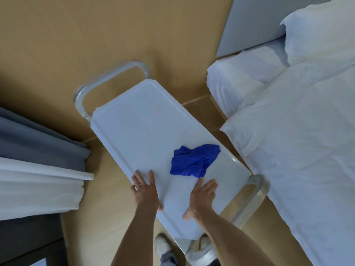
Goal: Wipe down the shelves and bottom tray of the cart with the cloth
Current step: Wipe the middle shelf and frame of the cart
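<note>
While we pressed our left hand [145,190] and right hand [201,196] flat, fingers straight, on the cart's top shelf [138,121], the crumpled blue cloth [194,161] lay ungripped just beyond our right fingertips.

The cloth [194,160] is a plain, vivid royal blue, lying on the pale bluish-white top shelf [138,123] of the cart, whose handles [107,77] are shiny silver-grey. At three o'clock the bedding [299,131] is plain white with a faint blue cast, and at nine o'clock the curtains [38,150] run in bands of slate grey and white. The floor [57,45] is a flat tan, and the shoes [162,245] at six o'clock are white.
</note>
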Motion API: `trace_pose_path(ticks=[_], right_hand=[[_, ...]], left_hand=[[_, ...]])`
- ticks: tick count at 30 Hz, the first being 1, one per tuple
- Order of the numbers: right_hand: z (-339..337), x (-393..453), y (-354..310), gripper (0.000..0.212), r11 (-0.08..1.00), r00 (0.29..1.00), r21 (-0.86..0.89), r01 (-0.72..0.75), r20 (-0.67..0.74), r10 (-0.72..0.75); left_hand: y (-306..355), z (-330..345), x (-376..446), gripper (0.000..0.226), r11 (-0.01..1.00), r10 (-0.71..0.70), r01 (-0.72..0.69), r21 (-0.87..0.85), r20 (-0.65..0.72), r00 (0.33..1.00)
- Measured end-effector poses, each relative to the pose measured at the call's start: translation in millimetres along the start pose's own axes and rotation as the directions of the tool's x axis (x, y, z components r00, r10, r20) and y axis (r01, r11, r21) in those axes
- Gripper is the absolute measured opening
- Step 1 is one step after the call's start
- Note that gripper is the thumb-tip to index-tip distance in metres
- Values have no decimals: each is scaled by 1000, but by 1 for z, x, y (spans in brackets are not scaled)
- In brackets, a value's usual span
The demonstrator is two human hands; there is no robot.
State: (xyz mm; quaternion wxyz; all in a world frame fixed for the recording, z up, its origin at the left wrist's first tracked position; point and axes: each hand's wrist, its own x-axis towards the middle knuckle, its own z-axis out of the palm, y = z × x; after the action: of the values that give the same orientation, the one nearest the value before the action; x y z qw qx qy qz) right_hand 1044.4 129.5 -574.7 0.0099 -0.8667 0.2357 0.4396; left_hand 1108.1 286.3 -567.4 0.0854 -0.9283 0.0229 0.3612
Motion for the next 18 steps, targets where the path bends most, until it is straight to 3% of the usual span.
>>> trace_pose_path(ticks=[6,12,15,18], right_hand=[[-26,20,25,157,996,998,-87,-3,-69,-3],[-57,38,20,90,994,989,-69,-89,-127,80],[-57,36,19,89,993,984,81,-81,-154,93],[-46,21,2,107,943,991,332,-10,-119,53]], left_hand=[[37,-12,1,141,998,-53,53,24,-16,998],[70,-16,-1,136,995,-85,88,53,-56,995],[76,-17,-4,129,997,-66,67,28,-32,997],[61,-34,7,85,995,22,-31,-95,-89,996]])
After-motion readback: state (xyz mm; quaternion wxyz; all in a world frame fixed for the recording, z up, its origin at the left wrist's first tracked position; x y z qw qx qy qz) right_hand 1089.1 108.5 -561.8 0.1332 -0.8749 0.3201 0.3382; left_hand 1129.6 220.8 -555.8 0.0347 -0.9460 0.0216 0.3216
